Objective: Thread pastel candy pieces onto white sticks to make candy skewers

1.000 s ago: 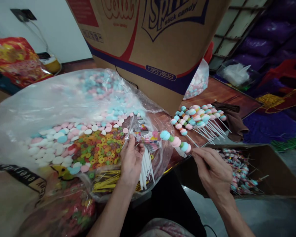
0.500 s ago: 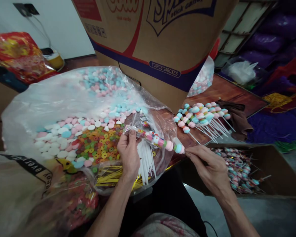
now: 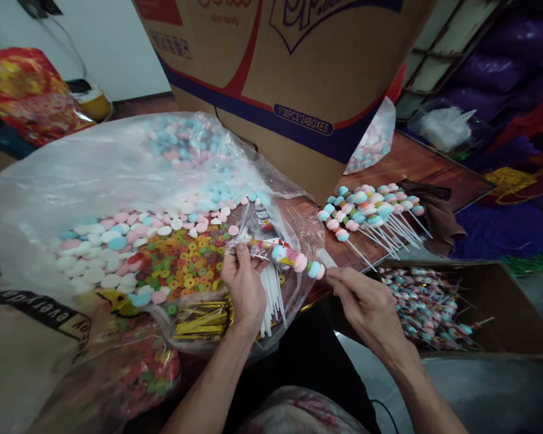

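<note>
My left hand (image 3: 245,283) pinches a clear printed wrapper sleeve (image 3: 265,247) at its far end. My right hand (image 3: 364,304) grips the stick of a candy skewer (image 3: 305,264) with pink and blue candies, most of which sit inside the sleeve. Both hands hover over an open plastic bag (image 3: 117,181) holding pastel candy discs (image 3: 99,247) and coloured ring candies (image 3: 181,265). White sticks (image 3: 269,298) and gold twist ties (image 3: 201,322) lie under my left hand.
A pile of unwrapped skewers (image 3: 371,214) lies on the wooden table (image 3: 425,166) beside a brown cloth (image 3: 437,214). A carton (image 3: 438,301) low on the right holds wrapped skewers. A large cardboard box (image 3: 294,78) stands behind.
My right hand has pushed the skewer leftward, further into the sleeve; earlier all its candies were outside the wrapper. My left hand has stayed holding the sleeve.
</note>
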{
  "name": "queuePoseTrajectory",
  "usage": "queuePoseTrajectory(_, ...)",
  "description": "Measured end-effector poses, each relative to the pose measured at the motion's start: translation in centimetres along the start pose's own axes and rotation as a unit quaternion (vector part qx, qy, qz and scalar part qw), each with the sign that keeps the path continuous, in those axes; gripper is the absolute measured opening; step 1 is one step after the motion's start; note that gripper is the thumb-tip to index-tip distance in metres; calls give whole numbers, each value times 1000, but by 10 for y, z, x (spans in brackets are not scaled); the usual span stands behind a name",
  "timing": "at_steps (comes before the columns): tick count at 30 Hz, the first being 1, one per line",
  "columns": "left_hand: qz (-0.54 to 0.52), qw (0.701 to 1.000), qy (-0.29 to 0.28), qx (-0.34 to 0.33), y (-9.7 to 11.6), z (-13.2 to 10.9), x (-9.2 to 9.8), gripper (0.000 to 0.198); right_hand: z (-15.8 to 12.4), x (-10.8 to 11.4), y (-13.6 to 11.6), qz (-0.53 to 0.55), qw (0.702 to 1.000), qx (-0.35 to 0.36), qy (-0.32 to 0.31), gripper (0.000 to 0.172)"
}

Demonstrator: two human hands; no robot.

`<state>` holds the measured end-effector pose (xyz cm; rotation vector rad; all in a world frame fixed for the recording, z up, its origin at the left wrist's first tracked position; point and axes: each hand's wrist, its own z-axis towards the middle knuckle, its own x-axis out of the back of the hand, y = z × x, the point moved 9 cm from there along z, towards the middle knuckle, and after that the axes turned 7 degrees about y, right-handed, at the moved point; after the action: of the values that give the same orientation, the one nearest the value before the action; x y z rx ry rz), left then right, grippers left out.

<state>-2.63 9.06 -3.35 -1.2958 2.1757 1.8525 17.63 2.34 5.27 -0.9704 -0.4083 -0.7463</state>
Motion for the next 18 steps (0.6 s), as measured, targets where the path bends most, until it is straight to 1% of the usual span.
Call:
queuePoseTrajectory(3,-13,1000,7,17,-3,0,1,31,0,1,-6,-15,1000,19,12,16)
queuePoseTrajectory(7,-18,999,4,37,-7,0,0,33,0,1,-5,-8,1000,18,19,16)
queuePoseTrajectory(13,-29,997,-36,55,-8,-1,-6,35,-2,-6,0,-13,999,33,-17,19)
queuePoseTrajectory(18,-30,988,-98,113,-14,-15,-25,41,-5,-12,0,-16,999,41,1,16)
